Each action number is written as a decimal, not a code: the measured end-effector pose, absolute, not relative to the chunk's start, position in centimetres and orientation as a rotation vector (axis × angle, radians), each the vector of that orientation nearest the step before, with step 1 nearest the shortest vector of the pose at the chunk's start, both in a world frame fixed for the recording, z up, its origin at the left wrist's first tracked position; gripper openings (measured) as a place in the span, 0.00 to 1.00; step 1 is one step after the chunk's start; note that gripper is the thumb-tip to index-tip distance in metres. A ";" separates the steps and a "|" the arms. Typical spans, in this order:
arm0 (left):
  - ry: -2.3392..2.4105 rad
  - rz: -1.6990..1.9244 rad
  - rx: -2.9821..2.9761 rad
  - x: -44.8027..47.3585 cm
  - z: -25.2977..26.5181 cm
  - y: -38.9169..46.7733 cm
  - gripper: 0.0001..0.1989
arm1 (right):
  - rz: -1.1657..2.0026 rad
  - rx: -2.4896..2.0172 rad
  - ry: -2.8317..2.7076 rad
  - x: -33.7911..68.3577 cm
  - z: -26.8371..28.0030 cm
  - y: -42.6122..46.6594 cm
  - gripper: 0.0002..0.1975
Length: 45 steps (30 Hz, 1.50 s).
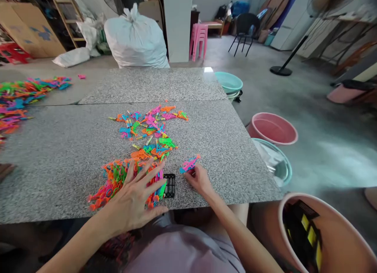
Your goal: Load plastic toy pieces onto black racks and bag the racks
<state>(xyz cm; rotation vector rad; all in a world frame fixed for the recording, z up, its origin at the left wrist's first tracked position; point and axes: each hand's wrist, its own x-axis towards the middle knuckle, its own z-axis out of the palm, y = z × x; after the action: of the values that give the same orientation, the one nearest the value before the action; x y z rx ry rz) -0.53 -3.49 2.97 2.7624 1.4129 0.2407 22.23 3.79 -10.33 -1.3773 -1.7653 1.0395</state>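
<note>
My left hand (pixel 137 192) lies with fingers spread over a dense row of small colourful plastic pieces (pixel 113 179) in orange, green, pink and blue. Between thumb and fingers, my right hand (pixel 200 181) pinches a small pink and blue plastic piece (pixel 189 164) with an orange tip, just above the table. Between the two hands sits a small black plastic rack (pixel 169 186) with openings, its left side against the row. Farther back is a loose scatter of similar pieces (pixel 151 122), some with clear yellowish tubes among them.
The speckled grey stone table (pixel 218 135) has a larger colourful heap (pixel 20 96) at far left. Another person's hand (pixel 6 170) shows at the left edge. To the right stand a pink basin (pixel 273 128), teal basins (pixel 284 169) and a large tub (pixel 332 222) holding black and yellow things.
</note>
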 end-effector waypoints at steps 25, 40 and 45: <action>1.416 0.580 2.821 0.6 0.0 -4.4 0.15 | 0.891 -1.361 -2.558 15.5 -5.1 4.5 0.12; 1.581 0.618 2.802 -1.0 -0.8 -3.6 0.15 | 0.707 -1.696 -2.363 15.8 -6.4 14.0 0.15; 1.534 0.631 2.750 -1.4 -0.1 -3.8 0.17 | 0.222 -1.090 -2.812 14.8 -6.2 16.4 0.15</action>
<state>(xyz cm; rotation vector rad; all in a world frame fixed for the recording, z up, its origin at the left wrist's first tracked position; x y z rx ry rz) -1.36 -3.77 -0.12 2.7495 1.5338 0.6309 14.76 16.40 -6.15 -1.0902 -2.8116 0.2219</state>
